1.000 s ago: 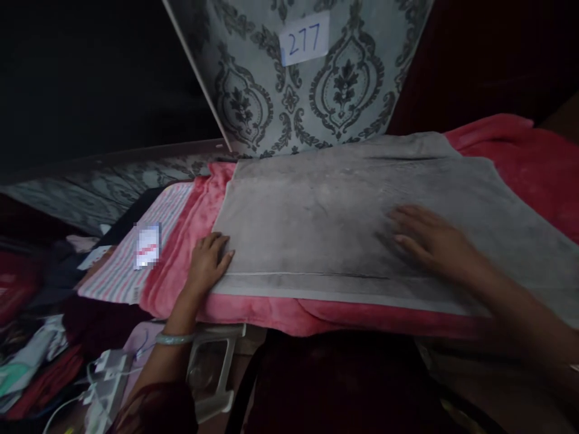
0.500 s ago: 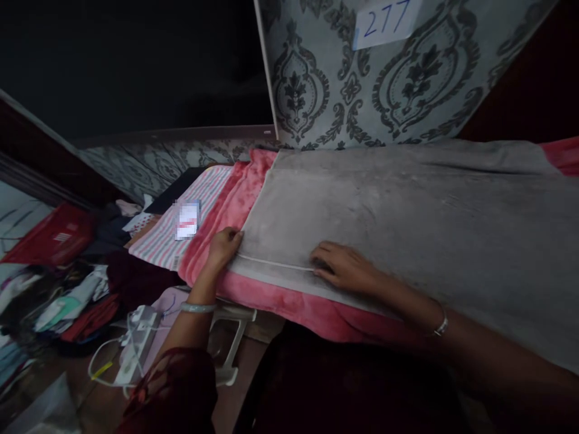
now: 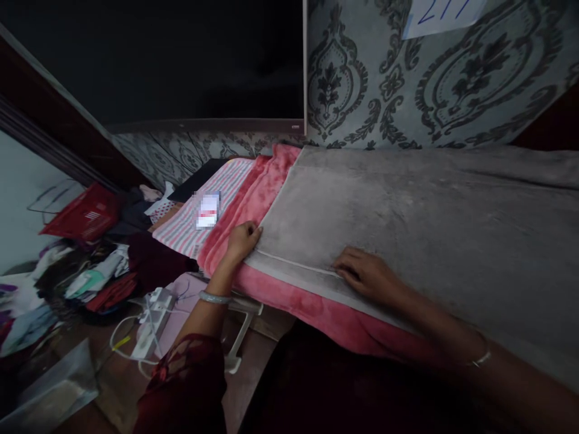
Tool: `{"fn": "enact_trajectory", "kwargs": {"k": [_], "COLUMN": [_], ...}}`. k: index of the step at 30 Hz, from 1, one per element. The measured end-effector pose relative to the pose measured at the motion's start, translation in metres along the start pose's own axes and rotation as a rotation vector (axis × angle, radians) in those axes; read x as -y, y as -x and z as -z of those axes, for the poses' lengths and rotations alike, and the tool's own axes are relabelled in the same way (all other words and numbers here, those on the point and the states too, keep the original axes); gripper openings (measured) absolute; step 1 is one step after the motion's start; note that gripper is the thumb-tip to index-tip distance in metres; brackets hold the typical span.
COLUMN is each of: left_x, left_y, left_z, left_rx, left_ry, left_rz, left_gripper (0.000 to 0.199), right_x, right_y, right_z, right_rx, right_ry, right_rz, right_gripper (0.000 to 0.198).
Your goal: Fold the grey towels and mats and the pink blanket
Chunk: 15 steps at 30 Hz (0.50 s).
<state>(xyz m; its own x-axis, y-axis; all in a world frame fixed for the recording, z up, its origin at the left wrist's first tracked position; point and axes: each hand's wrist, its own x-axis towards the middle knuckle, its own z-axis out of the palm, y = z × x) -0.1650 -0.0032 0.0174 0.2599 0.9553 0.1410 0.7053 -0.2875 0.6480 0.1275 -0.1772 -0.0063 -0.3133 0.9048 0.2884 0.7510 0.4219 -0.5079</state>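
A plush blanket, grey on its upper face with pale piping along its edge, lies spread over a table. Pink plush shows beyond its left edge and along the front. My left hand pinches the grey blanket at its front left corner, thumb and fingers closed. Farther right on the same front edge, my right hand has its fingers curled down onto the piping and closed on the cloth; its fingertips are partly hidden.
A striped cloth with a blurred-out phone on it lies to the left. Below are a power strip with cables, piled clothes and a red basket. A large dark screen hangs behind.
The view has swung left, so everything sits farther right in the picture. My left hand stays at the corner; my right hand, blurred before, now rests steadier on the front edge.
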Motion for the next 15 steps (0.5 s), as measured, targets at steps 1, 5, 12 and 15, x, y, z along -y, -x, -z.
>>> {"fn": "enact_trajectory", "kwargs": {"k": [1,5,12,15], "left_x": [0.0017,0.0067,0.0079,0.0080], "left_y": [0.0007,0.0026,-0.0018,-0.0030], "left_z": [0.0006,0.0031,0.0014,0.0035], "left_rx": [0.010,0.035,0.046,0.044], "left_ry": [0.022,0.065,-0.046,-0.076], "left_rz": [0.001,-0.033,-0.013,-0.036], "left_gripper": [0.031,0.026,0.023,0.024], "right_x": [0.0000,0.0013,0.0041,0.0046], "right_y": [0.0013,0.0033,0.0050,0.0065], "right_z": [-0.0011,-0.0017,-0.0045,-0.0023], "right_rx": [-0.013,-0.041,-0.020,-0.021], "right_ry": [0.007,0.044,0.082,0.023], "right_rz": [0.023,0.101,0.121,0.131], "right_gripper": [0.018,0.020,0.024,0.022]}}
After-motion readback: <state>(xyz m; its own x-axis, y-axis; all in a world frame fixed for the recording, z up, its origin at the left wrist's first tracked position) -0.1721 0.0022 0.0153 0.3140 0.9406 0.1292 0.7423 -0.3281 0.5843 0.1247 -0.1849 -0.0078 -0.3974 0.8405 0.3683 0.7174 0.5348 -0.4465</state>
